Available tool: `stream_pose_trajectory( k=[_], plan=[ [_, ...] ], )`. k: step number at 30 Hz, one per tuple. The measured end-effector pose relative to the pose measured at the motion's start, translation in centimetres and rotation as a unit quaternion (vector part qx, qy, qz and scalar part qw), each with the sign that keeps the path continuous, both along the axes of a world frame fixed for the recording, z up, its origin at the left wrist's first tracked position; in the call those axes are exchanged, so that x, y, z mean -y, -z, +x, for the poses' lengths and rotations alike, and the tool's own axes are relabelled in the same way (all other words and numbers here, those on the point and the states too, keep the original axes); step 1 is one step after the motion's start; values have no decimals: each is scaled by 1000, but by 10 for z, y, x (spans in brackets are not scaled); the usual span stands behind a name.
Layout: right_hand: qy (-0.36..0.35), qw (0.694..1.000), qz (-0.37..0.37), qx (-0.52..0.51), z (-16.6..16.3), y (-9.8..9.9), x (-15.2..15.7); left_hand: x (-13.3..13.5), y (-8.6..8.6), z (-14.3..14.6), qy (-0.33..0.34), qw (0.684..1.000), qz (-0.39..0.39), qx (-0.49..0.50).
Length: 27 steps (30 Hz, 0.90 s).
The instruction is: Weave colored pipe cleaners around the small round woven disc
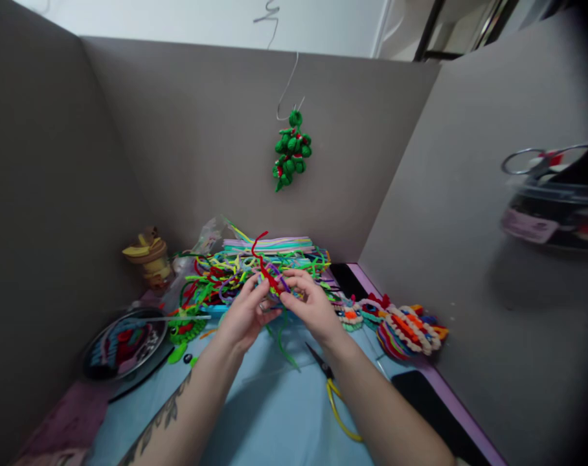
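My left hand (245,314) and my right hand (311,301) meet over the blue table surface (274,414), both pinched on a red pipe cleaner (265,265) that curls up from between the fingertips. A green strand (282,340) hangs down beneath the hands. Right behind them lies a tangled pile of coloured pipe cleaners (255,265).
Yellow-handled scissors (330,385) lie under my right forearm. Woven pipe-cleaner figures (405,330) sit at the right, a black phone (430,404) near them. A round tin (124,343) holds pieces at the left, with a yellow figure (148,255) behind. A green ornament (291,152) hangs on the grey partition.
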State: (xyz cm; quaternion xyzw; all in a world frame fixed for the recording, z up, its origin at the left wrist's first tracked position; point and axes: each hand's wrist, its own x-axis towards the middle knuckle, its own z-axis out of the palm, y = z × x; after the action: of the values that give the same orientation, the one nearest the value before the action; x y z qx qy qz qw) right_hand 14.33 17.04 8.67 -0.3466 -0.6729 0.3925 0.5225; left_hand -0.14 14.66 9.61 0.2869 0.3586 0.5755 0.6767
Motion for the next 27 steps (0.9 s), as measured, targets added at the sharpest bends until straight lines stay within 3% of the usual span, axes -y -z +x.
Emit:
stream_pose_trajectory(
  k=[6, 12, 18, 23, 27],
  plan=[
    [17, 999, -22, 28, -3, -3, 4, 4, 0, 5, -25, 998, 31, -52],
    [4, 999, 14, 52, -3, -4, 3, 4, 4, 5, -32, 997, 65, -37],
    [-2, 997, 56, 55, 11, -9, -1, 1, 5, 0, -50, 982, 105, -148],
    [25, 999, 20, 10, 22, -15, -2, -2, 6, -3, -18, 965, 171, -200],
    [11, 998, 24, 58, 19, -21, 5, -1, 6, -2, -24, 949, 206, -238]
  ],
)
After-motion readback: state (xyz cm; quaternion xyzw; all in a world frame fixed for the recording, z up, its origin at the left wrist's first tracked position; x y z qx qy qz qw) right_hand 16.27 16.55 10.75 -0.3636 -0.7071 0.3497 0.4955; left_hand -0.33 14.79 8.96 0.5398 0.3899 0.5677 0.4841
